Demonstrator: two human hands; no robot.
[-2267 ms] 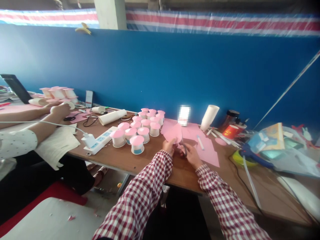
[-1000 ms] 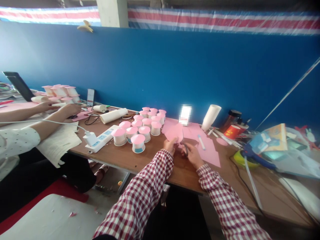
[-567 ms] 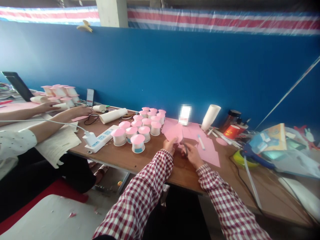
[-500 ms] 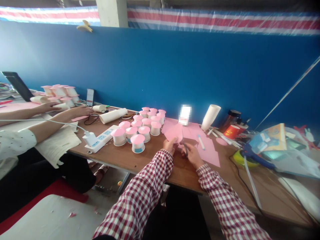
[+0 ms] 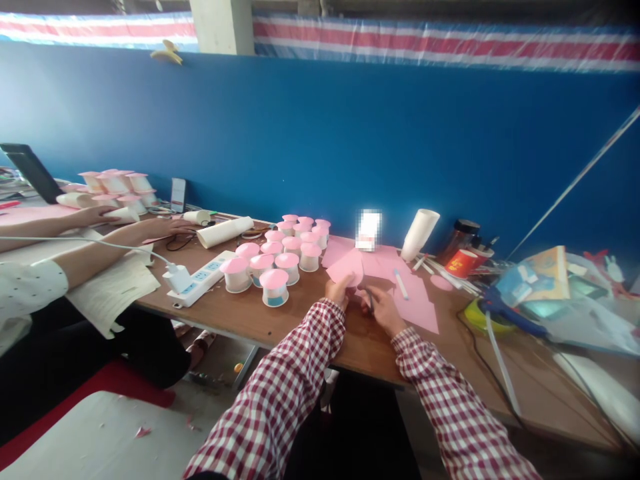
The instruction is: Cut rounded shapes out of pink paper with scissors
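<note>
My left hand (image 5: pixel 339 291) pinches a piece of pink paper (image 5: pixel 345 267) whose right edge is curved. Close by on the right, my right hand (image 5: pixel 384 311) is closed round a pair of scissors (image 5: pixel 370 301); their blades are mostly hidden by the paper and fingers. Pink paper sheets (image 5: pixel 417 308) lie on the table behind and to the right of my hands, with a whitish marker (image 5: pixel 401 285) on top. Left of my left hand stand several white spools with pink round tops (image 5: pixel 275 280).
A white power strip (image 5: pixel 203 279) lies left of the spools. A co-worker's hands (image 5: pixel 167 229) are further left, beside white paper tubes (image 5: pixel 225 232). At the back stand a bright phone (image 5: pixel 369 230) and an upright tube (image 5: pixel 420 235). A red cup (image 5: pixel 461 263) and plastic bags (image 5: pixel 590 300) are at right.
The pink paper in my left hand has turned and now shows a rounded right edge. The scissor blades, visible upright beside it before, have dropped lower. The co-worker's right hand has shifted slightly.
</note>
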